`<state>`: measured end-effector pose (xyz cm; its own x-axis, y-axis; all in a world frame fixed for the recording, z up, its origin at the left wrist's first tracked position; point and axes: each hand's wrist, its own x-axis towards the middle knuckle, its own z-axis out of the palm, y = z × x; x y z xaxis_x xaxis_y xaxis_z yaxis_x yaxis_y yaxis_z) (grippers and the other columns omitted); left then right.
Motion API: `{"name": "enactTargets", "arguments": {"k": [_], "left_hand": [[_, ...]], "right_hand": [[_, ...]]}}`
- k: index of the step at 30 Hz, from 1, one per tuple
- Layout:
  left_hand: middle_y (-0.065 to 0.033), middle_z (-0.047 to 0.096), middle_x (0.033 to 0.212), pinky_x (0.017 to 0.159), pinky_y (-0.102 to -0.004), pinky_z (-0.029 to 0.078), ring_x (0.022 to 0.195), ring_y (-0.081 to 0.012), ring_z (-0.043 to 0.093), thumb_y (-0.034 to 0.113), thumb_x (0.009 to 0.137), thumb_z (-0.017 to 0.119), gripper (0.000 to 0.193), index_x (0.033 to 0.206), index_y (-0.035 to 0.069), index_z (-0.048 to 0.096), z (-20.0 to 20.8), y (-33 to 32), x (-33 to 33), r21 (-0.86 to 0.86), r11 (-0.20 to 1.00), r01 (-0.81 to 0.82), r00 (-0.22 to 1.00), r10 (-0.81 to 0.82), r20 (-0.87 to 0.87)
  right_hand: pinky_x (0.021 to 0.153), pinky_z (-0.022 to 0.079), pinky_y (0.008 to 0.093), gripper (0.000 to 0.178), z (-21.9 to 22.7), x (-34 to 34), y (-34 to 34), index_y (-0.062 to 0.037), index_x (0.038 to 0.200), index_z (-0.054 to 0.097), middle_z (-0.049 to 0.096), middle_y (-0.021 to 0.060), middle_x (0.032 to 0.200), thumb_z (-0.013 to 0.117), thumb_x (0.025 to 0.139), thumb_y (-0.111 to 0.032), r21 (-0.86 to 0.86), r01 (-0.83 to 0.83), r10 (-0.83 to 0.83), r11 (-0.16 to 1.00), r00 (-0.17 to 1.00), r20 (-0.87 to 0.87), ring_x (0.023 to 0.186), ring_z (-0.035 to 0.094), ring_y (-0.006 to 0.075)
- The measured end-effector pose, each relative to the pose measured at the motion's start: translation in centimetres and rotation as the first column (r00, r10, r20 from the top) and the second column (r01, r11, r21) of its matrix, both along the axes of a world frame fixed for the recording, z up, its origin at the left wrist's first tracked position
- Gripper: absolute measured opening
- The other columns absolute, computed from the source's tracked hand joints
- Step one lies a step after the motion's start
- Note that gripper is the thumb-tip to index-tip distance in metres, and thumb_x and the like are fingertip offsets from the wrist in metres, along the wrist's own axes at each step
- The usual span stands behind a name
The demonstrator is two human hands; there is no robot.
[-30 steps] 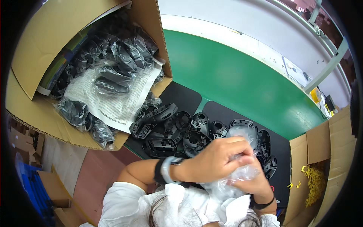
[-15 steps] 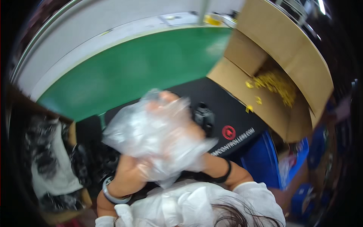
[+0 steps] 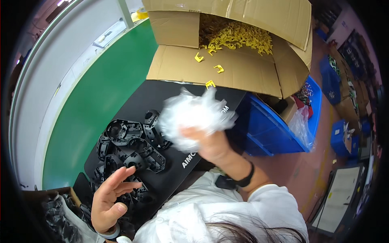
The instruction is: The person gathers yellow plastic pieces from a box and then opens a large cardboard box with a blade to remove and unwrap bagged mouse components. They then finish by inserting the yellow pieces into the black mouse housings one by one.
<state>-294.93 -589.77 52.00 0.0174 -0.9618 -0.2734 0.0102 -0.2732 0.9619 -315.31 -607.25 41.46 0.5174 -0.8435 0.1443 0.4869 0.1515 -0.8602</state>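
Right hand (image 3: 210,143): fingers closed around a crumpled clear plastic bag (image 3: 194,115), raised above the black mat (image 3: 170,178). Left hand (image 3: 111,198): fingers spread, empty, over black plastic parts (image 3: 129,143) heaped on the mat. Beyond: green belt (image 3: 101,93), open cardboard box (image 3: 235,60) of yellow clips (image 3: 239,34), blue bin (image 3: 271,129).

A crumpled wad of clear plastic bag (image 3: 194,115) was bunched in the raised right hand (image 3: 212,143) above the black mat (image 3: 178,162), while a heap of black moulded plastic parts (image 3: 129,148) lay on that mat just beyond the open left hand (image 3: 109,198).
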Motion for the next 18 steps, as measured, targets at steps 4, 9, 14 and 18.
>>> {"name": "enactTargets", "arguments": {"k": [4, 9, 14, 18], "left_hand": [[-0.0289, 0.007, 0.148, 0.093, -0.0494, 0.040, 0.129, -0.0428, 0.032, 0.048, 0.041, 0.088, 0.147, 0.144, 0.006, -0.009, -1.8, -2.0, -2.5, -0.169, 0.974, 0.153, 0.972, -0.118, 0.202], [-0.0227, 0.049, 0.124, 0.093, -0.0385, 0.039, 0.108, -0.0331, 0.051, 0.021, 0.080, 0.067, 0.061, 0.130, -0.003, 0.041, -4.5, -3.2, -5.6, -0.450, 0.865, 0.221, 0.603, 0.242, 0.760], [-0.0137, 0.045, 0.125, 0.099, -0.0373, 0.032, 0.112, -0.0237, 0.046, 0.026, 0.093, 0.049, 0.046, 0.127, -0.004, 0.041, -5.3, 1.2, -5.2, -0.570, 0.822, 0.012, 0.673, 0.415, 0.613], [-0.0209, 0.044, 0.127, 0.096, -0.0408, 0.036, 0.112, -0.0347, 0.048, 0.026, 0.091, 0.049, 0.047, 0.126, -0.005, 0.041, -5.5, 4.3, -4.3, -0.403, 0.915, -0.029, 0.292, 0.393, 0.872]], "right_hand": [[0.085, 0.050, 0.0361, 0.041, -0.1, -2.2, 2.8, -0.0012, 0.116, 0.049, 0.059, 0.0109, 0.106, 0.062, 0.077, -0.005, 0.521, -0.669, 0.193, 0.530, 0.694, 0.694, 0.097, 0.060, 0.0199], [0.097, 0.038, 0.0312, 0.058, 3.0, 3.6, 4.9, -0.0044, 0.133, 0.033, 0.047, 0.0083, 0.123, 0.052, 0.080, 0.004, 0.287, -0.493, 0.450, 0.821, 0.869, 0.206, 0.113, 0.048, 0.0174], [0.103, 0.031, 0.0364, 0.073, 0.4, 5.9, 8.4, -0.0021, 0.137, 0.025, 0.035, 0.0151, 0.133, 0.066, 0.078, -0.014, -0.325, -0.163, 0.244, 0.931, 0.943, 0.227, 0.124, 0.036, 0.0255], [0.106, 0.024, 0.0449, 0.080, 1.7, 5.3, 8.6, -0.0029, 0.137, 0.026, 0.024, 0.0201, 0.142, 0.071, 0.075, -0.024, -0.615, 0.228, -0.024, 0.755, 0.947, 0.321, 0.132, 0.024, 0.0389]]}}
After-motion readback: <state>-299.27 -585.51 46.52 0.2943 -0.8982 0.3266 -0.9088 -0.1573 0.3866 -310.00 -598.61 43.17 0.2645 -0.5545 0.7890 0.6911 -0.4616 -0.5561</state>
